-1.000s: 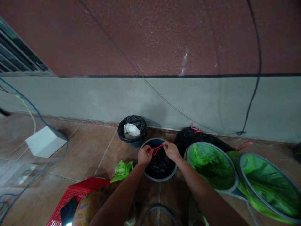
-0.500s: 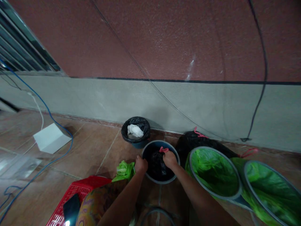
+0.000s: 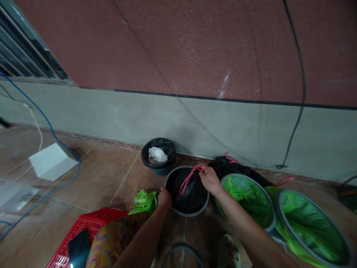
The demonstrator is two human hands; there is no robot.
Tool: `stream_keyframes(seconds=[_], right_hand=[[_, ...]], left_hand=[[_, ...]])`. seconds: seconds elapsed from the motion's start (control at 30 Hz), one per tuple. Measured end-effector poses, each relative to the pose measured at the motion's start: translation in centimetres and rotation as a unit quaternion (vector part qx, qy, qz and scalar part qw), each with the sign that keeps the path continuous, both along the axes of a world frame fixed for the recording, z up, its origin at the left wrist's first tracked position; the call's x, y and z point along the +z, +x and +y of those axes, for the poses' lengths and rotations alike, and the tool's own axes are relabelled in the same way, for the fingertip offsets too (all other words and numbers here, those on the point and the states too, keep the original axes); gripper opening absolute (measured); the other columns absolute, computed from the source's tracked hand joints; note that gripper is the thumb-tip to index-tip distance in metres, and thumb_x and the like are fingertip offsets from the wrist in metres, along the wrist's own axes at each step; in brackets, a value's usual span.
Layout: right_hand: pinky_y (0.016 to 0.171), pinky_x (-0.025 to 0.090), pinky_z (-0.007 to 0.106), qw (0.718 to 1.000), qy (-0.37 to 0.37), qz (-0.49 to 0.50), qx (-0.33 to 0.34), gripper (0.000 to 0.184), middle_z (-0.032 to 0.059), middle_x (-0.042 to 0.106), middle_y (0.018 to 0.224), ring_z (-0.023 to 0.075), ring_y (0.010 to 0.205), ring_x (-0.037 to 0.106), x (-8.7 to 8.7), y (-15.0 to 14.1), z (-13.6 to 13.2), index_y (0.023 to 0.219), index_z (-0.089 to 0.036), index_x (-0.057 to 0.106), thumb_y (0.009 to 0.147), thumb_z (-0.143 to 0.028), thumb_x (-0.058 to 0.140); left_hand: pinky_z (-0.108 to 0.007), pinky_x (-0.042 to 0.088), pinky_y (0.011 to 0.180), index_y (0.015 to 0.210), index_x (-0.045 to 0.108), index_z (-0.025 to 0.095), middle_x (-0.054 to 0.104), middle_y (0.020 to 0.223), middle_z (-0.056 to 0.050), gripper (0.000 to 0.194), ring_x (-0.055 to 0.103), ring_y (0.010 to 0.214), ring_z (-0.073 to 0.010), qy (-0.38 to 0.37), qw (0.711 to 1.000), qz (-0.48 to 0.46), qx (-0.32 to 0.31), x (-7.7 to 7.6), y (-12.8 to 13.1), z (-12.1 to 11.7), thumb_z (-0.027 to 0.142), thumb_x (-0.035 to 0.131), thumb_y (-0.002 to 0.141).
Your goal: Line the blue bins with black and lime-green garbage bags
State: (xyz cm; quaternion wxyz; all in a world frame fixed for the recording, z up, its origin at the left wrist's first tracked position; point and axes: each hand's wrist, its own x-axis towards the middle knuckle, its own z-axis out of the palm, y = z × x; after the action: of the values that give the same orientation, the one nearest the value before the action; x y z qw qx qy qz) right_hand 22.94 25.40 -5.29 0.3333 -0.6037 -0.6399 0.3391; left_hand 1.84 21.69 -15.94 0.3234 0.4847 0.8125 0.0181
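Note:
A grey-rimmed bin (image 3: 178,213) stands on the floor in front of me. Inside it bulges a black garbage bag (image 3: 188,193) with a pink drawstring (image 3: 186,181) looped on top. My right hand (image 3: 210,179) is closed on the drawstring at the bin's right rim. At the left rim, my left hand (image 3: 165,198) grips the edge; its fingertips are partly hidden. Left of that hand lies a crumpled bright green bag (image 3: 144,201).
Behind stands a small bin lined with black plastic (image 3: 158,143), holding white waste. Two bins with green liners (image 3: 248,197) (image 3: 312,223) stand right, before black bags (image 3: 237,169) by the wall. A red basket (image 3: 92,219) with a phone (image 3: 78,247), a blue cable (image 3: 52,126) and a white box (image 3: 52,162) are left.
My right hand has drawn the drawstring up and to the right. The black garbage bag has risen and now fills the bin's mouth. My left hand stays at the rim.

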Motion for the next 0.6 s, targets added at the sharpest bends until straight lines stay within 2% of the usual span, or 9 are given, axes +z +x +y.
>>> stream_keyframes(seconds=[0.13, 0.3, 0.43, 0.5, 0.6], right_hand=[[0.095, 0.044, 0.033, 0.994, 0.021, 0.101, -0.042, 0.036, 0.0043, 0.07, 0.086, 0.019, 0.09, 0.063, 2.5, 1.5, -0.2, 0.082, -0.019, 0.069, 0.065, -0.009, 0.039], [0.094, 0.044, 0.036, 0.978, 0.069, 0.158, -0.115, 0.025, 0.0062, 0.07, 0.084, 0.0219, 0.089, 0.063, 5.8, 3.5, 0.4, 0.078, -0.017, 0.066, 0.066, -0.016, 0.044], [0.072, 0.05, 0.032, 0.946, 0.087, 0.257, -0.177, 0.016, 0.0026, 0.064, 0.069, 0.0191, 0.073, 0.062, 8.7, 5.8, 1.6, 0.075, -0.018, 0.062, 0.066, -0.027, 0.052], [0.06, 0.048, 0.027, 0.927, 0.103, 0.295, -0.208, 0.012, -0.0007, 0.058, 0.059, 0.0161, 0.064, 0.058, 10.1, 7.2, 2.2, 0.069, -0.018, 0.059, 0.064, -0.029, 0.057], [0.051, 0.043, 0.023, 0.899, 0.137, 0.332, -0.251, 0.007, -0.004, 0.051, 0.053, 0.0125, 0.054, 0.052, 12.1, 9.3, 2.9, 0.061, -0.018, 0.055, 0.06, -0.024, 0.058]], left_hand=[[-0.033, 0.047, 0.078, 0.109, 0.053, 0.008, 0.067, 0.108, -0.024, 0.028, 0.065, 0.104, -0.0293, -0.022, 1.0, -0.006, 0.002, 0.7, -0.3, 0.1, 0.013, 0.037, 0.086], [-0.033, 0.047, 0.077, 0.1, 0.057, 0.013, 0.067, 0.111, -0.021, 0.025, 0.064, 0.106, -0.0287, -0.036, 0.999, 0.0, 0.006, 2.0, -0.9, 0.5, 0.028, 0.042, 0.086], [-0.036, 0.047, 0.083, 0.115, 0.051, 0.011, 0.062, 0.118, -0.022, 0.037, 0.061, 0.11, -0.0296, -0.008, 0.999, 0.034, 0.022, 3.4, -0.3, 1.1, 0.034, 0.042, 0.087], [-0.036, 0.046, 0.087, 0.121, 0.048, 0.011, 0.058, 0.123, -0.021, 0.042, 0.059, 0.114, -0.0293, 0.025, 0.998, 0.054, 0.024, 4.1, 0.4, 1.6, 0.035, 0.044, 0.087], [-0.041, 0.044, 0.092, 0.124, 0.047, 0.012, 0.056, 0.124, -0.02, 0.044, 0.055, 0.117, -0.0313, 0.06, 0.996, 0.066, 0.023, 5.3, 1.6, 2.4, 0.035, 0.047, 0.087]])
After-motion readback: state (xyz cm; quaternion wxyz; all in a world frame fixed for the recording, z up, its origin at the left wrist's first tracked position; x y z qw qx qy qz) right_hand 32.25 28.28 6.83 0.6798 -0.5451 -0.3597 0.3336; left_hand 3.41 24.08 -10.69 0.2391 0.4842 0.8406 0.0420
